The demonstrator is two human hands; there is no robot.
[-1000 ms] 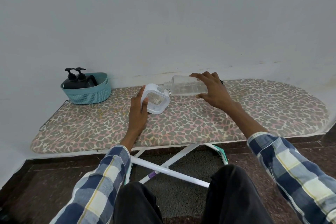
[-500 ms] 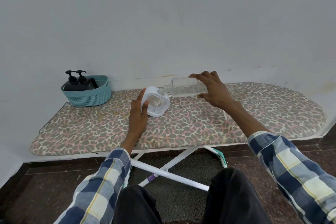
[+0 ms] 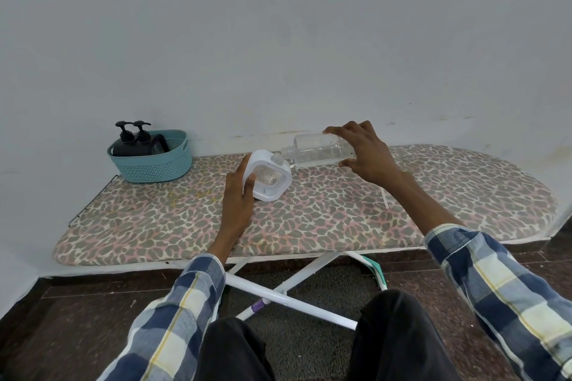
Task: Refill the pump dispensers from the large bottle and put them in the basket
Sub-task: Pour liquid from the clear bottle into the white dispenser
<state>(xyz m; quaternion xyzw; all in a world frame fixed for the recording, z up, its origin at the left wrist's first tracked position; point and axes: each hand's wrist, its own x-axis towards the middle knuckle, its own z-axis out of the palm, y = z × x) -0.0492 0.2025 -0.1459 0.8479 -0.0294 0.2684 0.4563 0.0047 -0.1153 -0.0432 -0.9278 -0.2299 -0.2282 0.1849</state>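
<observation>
A white square dispenser [image 3: 268,180] with a clear middle stands tilted on the ironing board [image 3: 309,213]. My left hand [image 3: 240,195] grips its left side. My right hand [image 3: 362,151] holds a large clear bottle [image 3: 318,150] lying almost level, its neck at the dispenser's top opening. A little clear liquid shows in the bottle. A teal basket [image 3: 154,161] at the board's far left holds two black pump dispensers [image 3: 133,141].
The board with its leopard-print cover stands against a plain wall. A thin white tube [image 3: 384,198] lies on the cover under my right forearm. White crossed legs [image 3: 278,291] and dark floor lie below, near my knees.
The bottle's base has risen slightly in my right hand, bringing the bottle closer to level. My left hand keeps its hold on the white dispenser.
</observation>
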